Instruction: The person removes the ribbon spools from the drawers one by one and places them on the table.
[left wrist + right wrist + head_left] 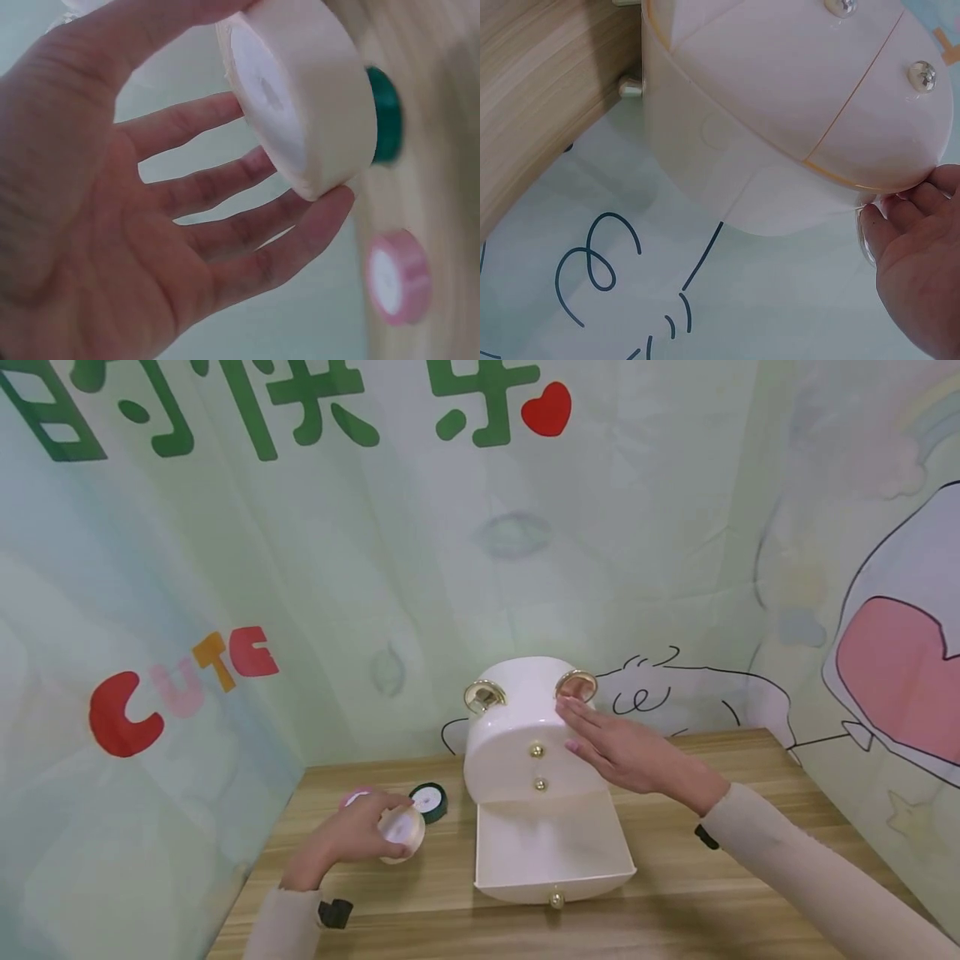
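My left hand (pixel 347 833) holds a roll of cream ribbon (pixel 405 832) between thumb and fingers, tilted, above the left part of the table. In the left wrist view the roll (pixel 334 105) shows its white core facing the palm. Behind it lie a dark green ribbon roll (pixel 430 802) and a pink ribbon roll (pixel 412 279); in the head view the hand mostly covers the pink one. My right hand (pixel 633 750), fingers fairly straight, touches the top of a white rounded drawer box (pixel 517 706) beside its right gold-rimmed ear. The lower drawer (pixel 551 839) is pulled out.
The box stands on a wood-grain table (pixel 697 877), near the back. Two gold knobs mark its upper front, and another gold knob (pixel 556 900) sits on the open drawer. A printed cloth (pixel 360 568) hangs behind and at both sides.
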Demonstrator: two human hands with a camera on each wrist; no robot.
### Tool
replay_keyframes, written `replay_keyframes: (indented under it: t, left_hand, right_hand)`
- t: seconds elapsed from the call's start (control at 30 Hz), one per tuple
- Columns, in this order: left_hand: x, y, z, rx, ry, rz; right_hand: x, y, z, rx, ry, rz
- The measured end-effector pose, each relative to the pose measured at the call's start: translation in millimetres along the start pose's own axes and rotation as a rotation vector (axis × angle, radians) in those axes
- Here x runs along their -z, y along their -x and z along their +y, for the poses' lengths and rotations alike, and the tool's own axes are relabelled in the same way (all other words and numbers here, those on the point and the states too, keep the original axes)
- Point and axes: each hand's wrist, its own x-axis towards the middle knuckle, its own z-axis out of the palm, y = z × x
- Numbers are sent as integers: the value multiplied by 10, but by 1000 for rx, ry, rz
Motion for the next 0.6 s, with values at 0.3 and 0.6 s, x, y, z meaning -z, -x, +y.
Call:
replay_keyframes:
  t: [0.3,0.6]
  left_hand:
    - [-260,95,-447,168,8,-45]
    - [-388,115,-581,273,-15,-17]
  right_hand:
    - [-15,-1,8,11,-8,13]
    - [-19,-5,13,20,-13,30]
